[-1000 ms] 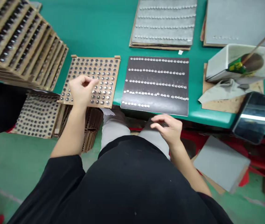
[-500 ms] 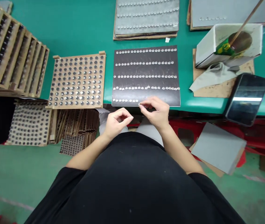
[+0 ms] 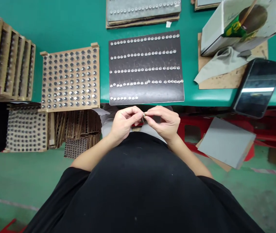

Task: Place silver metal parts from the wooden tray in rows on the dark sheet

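In front of my lap, just below the table edge, both hands meet at a small shiny metal piece (image 3: pixel 144 115). My right hand (image 3: pixel 165 122) pinches it between thumb and forefinger. Thumb and fingers of my left hand (image 3: pixel 126 122) are closed against its other side; its exact shape is too small to make out. Beyond the hands lies a dark board (image 3: pixel 147 92) bearing rows of small silvery discs (image 3: pixel 142 40). The bottom row is short and sits at the left. To the left is a wooden tray (image 3: pixel 70 109) filled with dark round parts, several with silvery tops.
Stacked wooden trays (image 3: pixel 21 69) stand at far left, with another tray (image 3: pixel 27 131) lower down. A grey board with parts (image 3: pixel 143 13) lies at the back. On the right are a white box (image 3: pixel 212 30), a cloth (image 3: pixel 222 63) and a phone (image 3: pixel 258 87).
My right hand has drawn back from the dark board's front edge with the small metal piece and met my left hand. The view has shifted, so the boards appear higher and further left.
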Motion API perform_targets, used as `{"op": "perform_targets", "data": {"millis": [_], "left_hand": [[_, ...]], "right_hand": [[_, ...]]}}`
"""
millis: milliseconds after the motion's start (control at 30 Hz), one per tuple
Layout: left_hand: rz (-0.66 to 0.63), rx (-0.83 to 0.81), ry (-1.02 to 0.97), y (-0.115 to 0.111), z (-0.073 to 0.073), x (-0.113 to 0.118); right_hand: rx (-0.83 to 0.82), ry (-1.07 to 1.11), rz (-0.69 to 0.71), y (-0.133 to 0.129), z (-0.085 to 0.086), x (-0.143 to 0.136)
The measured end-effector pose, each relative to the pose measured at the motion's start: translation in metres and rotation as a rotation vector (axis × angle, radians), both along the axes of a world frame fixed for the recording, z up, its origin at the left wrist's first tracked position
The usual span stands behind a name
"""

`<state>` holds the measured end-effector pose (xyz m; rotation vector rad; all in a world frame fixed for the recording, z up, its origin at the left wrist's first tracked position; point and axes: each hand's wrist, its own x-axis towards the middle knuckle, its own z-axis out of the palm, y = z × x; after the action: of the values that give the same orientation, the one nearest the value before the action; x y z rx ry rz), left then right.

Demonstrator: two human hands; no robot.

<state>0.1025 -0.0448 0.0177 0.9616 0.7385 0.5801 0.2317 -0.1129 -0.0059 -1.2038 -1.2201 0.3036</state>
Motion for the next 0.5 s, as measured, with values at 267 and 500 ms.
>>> {"op": "perform_targets", "data": {"millis": [267, 500], "left_hand": [[0.071, 0.020, 0.048, -0.005, -0.002, 0.001], [0.180, 0.216, 0.069, -0.007, -0.007, -0.002]], "right_hand": [[-0.141, 0.244, 0.010, -0.008, -0.006, -0.008], [-0.361, 0.287, 0.168, -0.011, 0.005, -0.001]]}}
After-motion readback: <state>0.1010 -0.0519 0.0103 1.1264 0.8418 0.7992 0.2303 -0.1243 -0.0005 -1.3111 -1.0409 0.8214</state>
